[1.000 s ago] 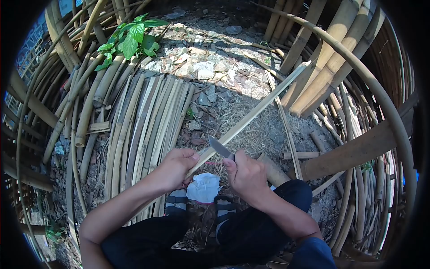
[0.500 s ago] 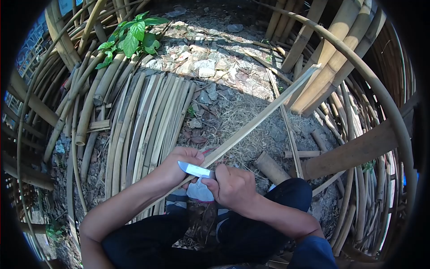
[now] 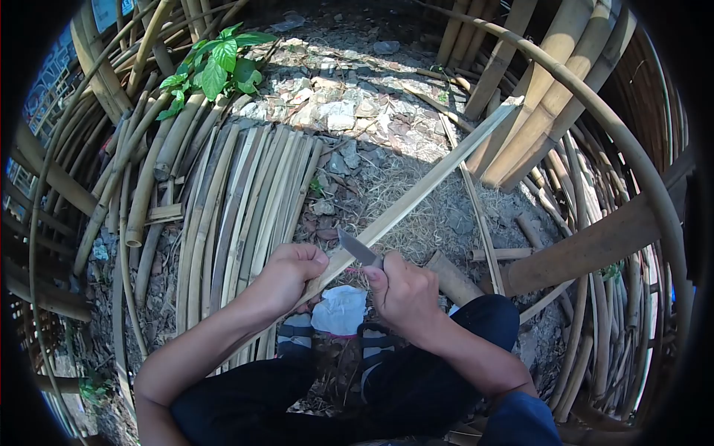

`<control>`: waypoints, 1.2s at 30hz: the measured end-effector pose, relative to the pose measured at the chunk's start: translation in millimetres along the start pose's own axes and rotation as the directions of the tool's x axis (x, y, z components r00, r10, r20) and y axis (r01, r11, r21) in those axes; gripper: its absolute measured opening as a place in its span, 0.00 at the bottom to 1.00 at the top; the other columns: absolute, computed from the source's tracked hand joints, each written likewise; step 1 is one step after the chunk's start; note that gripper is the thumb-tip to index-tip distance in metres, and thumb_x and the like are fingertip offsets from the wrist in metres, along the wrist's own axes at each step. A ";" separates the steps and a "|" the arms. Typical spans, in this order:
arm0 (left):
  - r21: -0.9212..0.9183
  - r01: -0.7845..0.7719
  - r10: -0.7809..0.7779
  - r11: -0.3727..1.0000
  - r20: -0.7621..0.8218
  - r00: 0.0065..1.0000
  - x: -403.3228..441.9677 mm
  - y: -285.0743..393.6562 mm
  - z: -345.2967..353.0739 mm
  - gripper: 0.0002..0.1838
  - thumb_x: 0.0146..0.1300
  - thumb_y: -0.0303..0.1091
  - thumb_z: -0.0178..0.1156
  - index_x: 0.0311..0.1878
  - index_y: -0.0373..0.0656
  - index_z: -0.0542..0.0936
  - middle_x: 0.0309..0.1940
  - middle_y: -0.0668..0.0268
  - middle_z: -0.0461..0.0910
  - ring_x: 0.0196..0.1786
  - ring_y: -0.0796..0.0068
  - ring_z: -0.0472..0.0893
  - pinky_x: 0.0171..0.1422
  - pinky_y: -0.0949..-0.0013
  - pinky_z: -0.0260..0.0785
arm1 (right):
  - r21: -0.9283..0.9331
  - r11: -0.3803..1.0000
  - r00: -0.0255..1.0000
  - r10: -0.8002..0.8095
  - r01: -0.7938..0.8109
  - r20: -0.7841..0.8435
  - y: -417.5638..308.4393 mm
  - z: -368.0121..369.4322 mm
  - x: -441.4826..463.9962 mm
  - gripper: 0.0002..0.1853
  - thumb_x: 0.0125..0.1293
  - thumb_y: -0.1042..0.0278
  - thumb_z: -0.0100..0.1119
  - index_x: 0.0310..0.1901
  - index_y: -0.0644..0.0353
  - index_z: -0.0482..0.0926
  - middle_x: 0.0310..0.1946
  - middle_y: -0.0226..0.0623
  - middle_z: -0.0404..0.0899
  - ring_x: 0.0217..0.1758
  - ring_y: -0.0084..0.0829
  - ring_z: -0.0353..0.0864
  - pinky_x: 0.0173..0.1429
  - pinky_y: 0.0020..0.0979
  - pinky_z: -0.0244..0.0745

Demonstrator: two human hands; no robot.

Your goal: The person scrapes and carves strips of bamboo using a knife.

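Observation:
A long, pale bamboo strip (image 3: 428, 192) runs diagonally from between my hands up to the thick poles at the upper right. My left hand (image 3: 286, 275) is closed around its lower part, thumb on top. In my right hand (image 3: 405, 297) is a knife (image 3: 359, 249), its handle hidden in the fist. The blade lies across the strip just beyond my left hand, its tip pointing up and left. Below the strip, a crumpled white cloth or paper (image 3: 341, 311) lies between my feet.
Split bamboo strips (image 3: 238, 201) lie side by side at left. Thick bamboo poles (image 3: 554, 97) lean at upper right, and a bent bamboo pole (image 3: 639, 163) arches along the right. A cut bamboo piece (image 3: 454, 279) is by my right knee. A leafy green plant (image 3: 219, 67) grows at upper left.
The knife has moved up and right along the strip, its blade turning from bright to dark. My right hand has shifted away from my left, and the strip's far end has dipped slightly left.

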State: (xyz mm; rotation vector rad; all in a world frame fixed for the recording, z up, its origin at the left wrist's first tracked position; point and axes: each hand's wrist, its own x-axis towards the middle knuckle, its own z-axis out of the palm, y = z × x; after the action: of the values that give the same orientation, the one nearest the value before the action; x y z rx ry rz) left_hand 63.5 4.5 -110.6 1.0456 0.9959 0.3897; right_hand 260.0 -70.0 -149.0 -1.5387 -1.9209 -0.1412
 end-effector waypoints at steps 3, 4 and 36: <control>0.049 0.007 -0.007 0.999 0.013 1.000 0.1 0.6 3.0 0.11 0.71 0.34 0.50 0.36 0.40 0.78 0.18 0.68 0.75 0.16 0.82 0.73 0.16 0.77 0.62 | 0.066 0.997 0.998 -0.049 0.046 0.050 -9.5 -5.7 0.0 0.20 0.69 0.52 0.58 0.28 0.60 0.72 0.14 0.36 0.73 0.15 0.36 0.77 0.18 0.35 0.70; 0.056 0.020 -0.020 0.998 -0.002 1.000 -1.0 2.0 6.9 0.10 0.70 0.33 0.51 0.35 0.40 0.78 0.18 0.67 0.75 0.16 0.81 0.73 0.16 0.76 0.61 | 0.065 0.997 0.998 -0.049 0.046 0.050 -11.4 -5.9 0.6 0.20 0.69 0.52 0.58 0.28 0.60 0.72 0.14 0.36 0.73 0.15 0.36 0.77 0.18 0.35 0.70; 0.159 -0.034 0.039 0.987 -0.026 0.999 -3.4 -3.7 1.4 0.17 0.75 0.39 0.47 0.34 0.41 0.78 0.17 0.71 0.73 0.15 0.83 0.68 0.17 0.75 0.58 | 0.022 0.995 0.992 -0.093 0.095 -0.082 10.0 0.7 5.1 0.20 0.67 0.51 0.61 0.26 0.58 0.72 0.13 0.34 0.71 0.14 0.34 0.76 0.17 0.34 0.69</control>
State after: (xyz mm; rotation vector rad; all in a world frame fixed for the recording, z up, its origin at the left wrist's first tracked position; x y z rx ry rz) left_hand 62.3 -0.4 -111.9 1.2063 1.0477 0.3608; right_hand 268.3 -62.4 -149.8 -1.4047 -1.9243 -0.2164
